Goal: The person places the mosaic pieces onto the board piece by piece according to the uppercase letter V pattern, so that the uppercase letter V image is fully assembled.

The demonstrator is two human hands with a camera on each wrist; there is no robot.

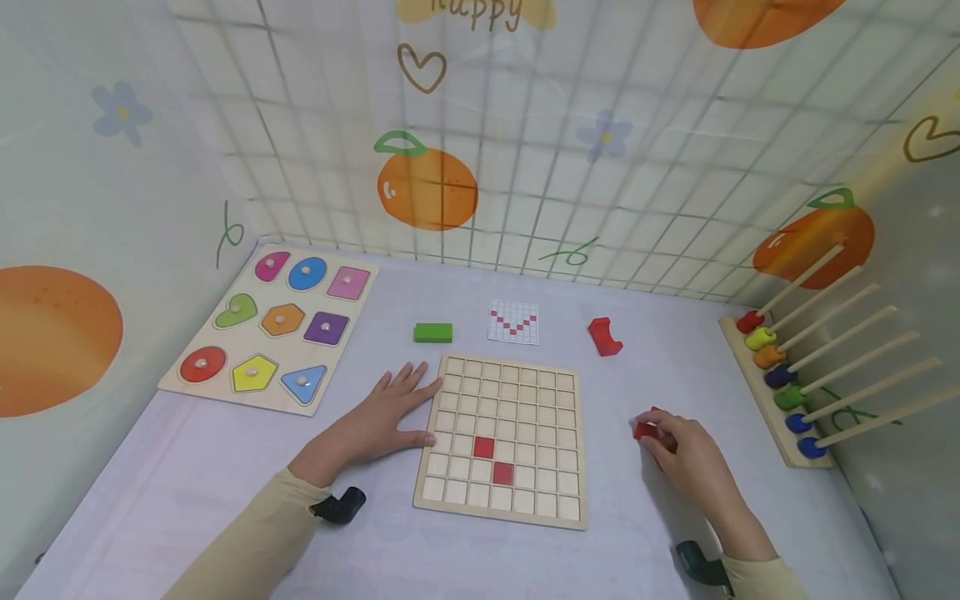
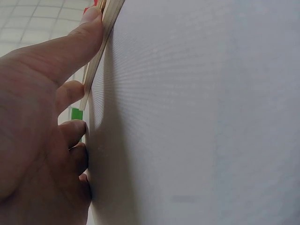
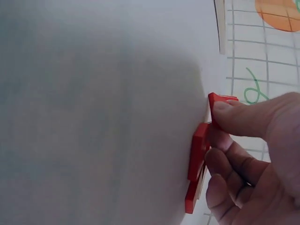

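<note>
A wooden grid board (image 1: 583,450) lies in the middle, with two red square tiles, an upper one (image 1: 483,448) and a lower one (image 1: 503,474), among its pale squares. My left hand (image 1: 382,421) is spread flat at the board's left side, thumb and index fingertip at its edge. Off to the right of the board, my right hand (image 1: 686,457) pinches a red tile (image 3: 214,111) between thumb and fingers. More red tiles (image 3: 199,152) lie on the table under those fingers, mostly hidden by the hand in the head view.
Behind the board lie a green block (image 1: 432,333), a small pattern card (image 1: 513,322) marked with a red V, and a red arch-shaped block (image 1: 602,337). A shape puzzle (image 1: 247,393) sits at left. A peg rack (image 1: 806,454) with coloured beads stands at right.
</note>
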